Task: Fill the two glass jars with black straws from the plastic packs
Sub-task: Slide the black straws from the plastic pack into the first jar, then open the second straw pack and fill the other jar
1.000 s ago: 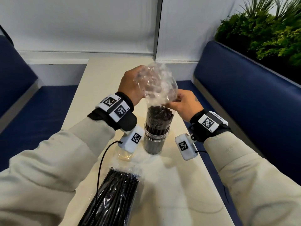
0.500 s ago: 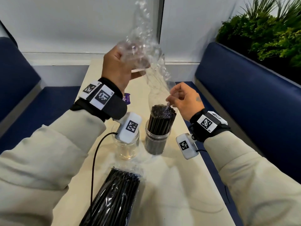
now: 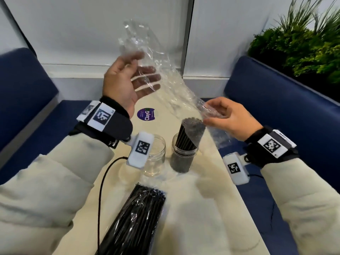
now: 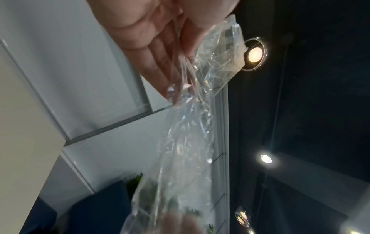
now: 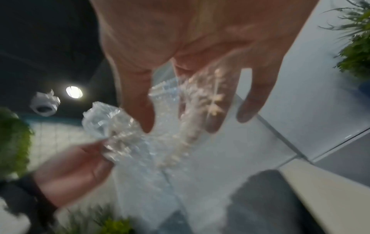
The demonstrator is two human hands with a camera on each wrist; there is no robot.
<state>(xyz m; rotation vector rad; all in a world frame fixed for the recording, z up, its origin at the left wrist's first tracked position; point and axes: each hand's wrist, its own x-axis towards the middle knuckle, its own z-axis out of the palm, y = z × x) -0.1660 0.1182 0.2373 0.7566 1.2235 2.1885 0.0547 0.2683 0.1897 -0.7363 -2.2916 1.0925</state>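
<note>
Two glass jars stand mid-table. The right jar [image 3: 184, 157] is packed with upright black straws [image 3: 189, 133]; the left jar [image 3: 156, 159] holds nothing. A clear empty plastic wrapper [image 3: 161, 85] stretches diagonally above them between both hands. My left hand [image 3: 145, 70] is raised, its fingers spread, and holds the wrapper's upper part between thumb and fingers [image 4: 186, 63]. My right hand [image 3: 207, 116] pinches the lower end [image 5: 180, 110] just right of the straw tops. A full pack of black straws [image 3: 136, 218] lies at the near edge.
The narrow cream table [image 3: 211, 208] carries a purple round sticker [image 3: 146, 114] behind the jars. Blue benches [image 3: 285, 107] flank it on both sides, with a green plant [image 3: 303, 48] behind the right one. A black cable [image 3: 103, 181] runs along my left sleeve.
My left hand lifted the wrapper up and left, off the straws in the right jar. Its fingers have spread. My right hand stayed beside the straw tops, holding the lower end.
</note>
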